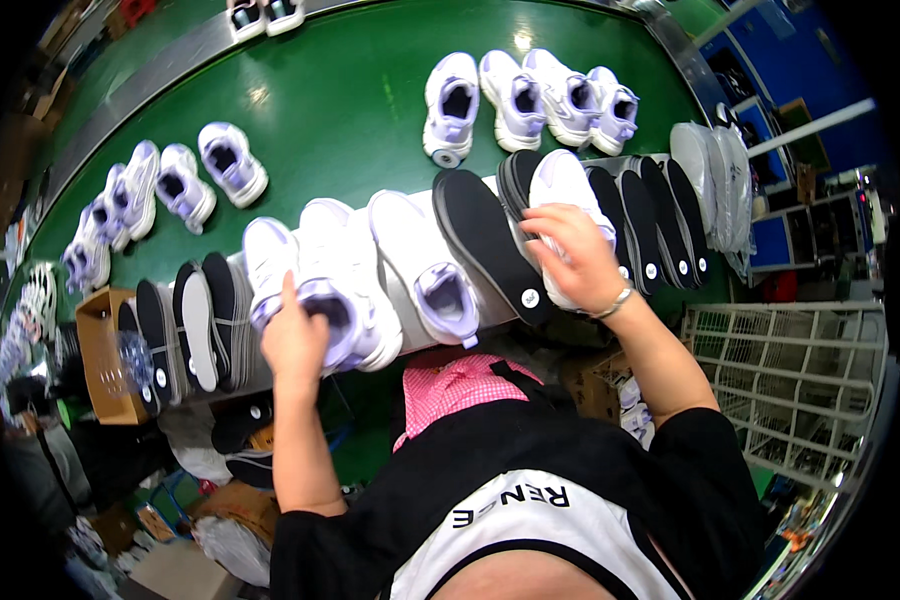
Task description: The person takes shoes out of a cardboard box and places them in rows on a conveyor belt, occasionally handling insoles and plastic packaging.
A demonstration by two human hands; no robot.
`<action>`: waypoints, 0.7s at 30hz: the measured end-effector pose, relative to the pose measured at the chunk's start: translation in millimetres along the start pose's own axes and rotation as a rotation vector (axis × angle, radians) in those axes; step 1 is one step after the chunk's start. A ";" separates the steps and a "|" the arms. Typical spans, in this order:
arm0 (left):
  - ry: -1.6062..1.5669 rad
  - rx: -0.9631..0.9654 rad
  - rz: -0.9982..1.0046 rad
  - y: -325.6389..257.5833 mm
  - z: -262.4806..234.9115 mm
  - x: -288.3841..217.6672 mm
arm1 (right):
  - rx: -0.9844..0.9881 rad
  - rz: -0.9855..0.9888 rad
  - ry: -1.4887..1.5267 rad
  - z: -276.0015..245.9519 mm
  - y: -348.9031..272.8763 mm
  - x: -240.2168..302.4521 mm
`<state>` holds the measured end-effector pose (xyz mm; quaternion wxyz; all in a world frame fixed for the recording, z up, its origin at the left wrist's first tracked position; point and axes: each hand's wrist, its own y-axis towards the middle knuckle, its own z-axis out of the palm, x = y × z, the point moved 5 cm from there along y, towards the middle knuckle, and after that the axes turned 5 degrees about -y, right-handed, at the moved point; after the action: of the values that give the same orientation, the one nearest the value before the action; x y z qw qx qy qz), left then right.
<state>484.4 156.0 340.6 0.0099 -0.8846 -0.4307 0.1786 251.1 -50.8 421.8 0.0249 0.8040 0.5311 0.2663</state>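
My left hand [295, 340] is closed over the heel end of a white sneaker [269, 250] with lavender trim, index finger stretched along it; the hand hides the shoe's opening. Two more white-and-lavender sneakers, one with a lavender lining [336, 312] and one lying toe away [405, 225], rest just right of it on a grey ledge. My right hand [575, 258] grips another white sneaker [566, 180] from above, fingers across its side. That shoe is over a stack of black insoles [518, 178]. A black insole [485, 235] with a round white sticker lies left of this hand.
Several sneakers stand on the green belt, at far left [232, 165] and far right [515, 100]. More black insoles [660, 215] lean at right beside plastic-wrapped pale ones [705, 180]. At left are grey-edged insole stacks [225, 310] and a cardboard box [110, 350]. A white wire rack [790, 385] stands at right.
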 end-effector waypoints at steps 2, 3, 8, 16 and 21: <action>-0.108 -0.045 0.085 11.5 -25.1 -2.5 | -0.125 0.154 -0.020 -22.0 -22.1 -36.8; -0.144 -0.080 0.131 19.7 -39.0 -9.7 | -0.152 0.251 0.005 -28.2 -33.7 -53.1; -0.082 -0.177 0.302 125.4 -60.7 -69.1 | -0.191 0.569 0.087 -46.4 -57.8 -111.0; 0.191 -0.032 0.069 282.6 15.0 -57.4 | -0.064 0.368 -0.048 -19.9 24.6 -168.1; -0.084 -0.450 0.788 221.8 -8.6 -178.6 | -0.060 0.210 -0.200 17.0 83.1 -212.8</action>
<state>554.4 -119.0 365.6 -0.2686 -0.9531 -0.0893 0.1067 266.2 -267.4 348.6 0.0739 0.8765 0.4308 0.2017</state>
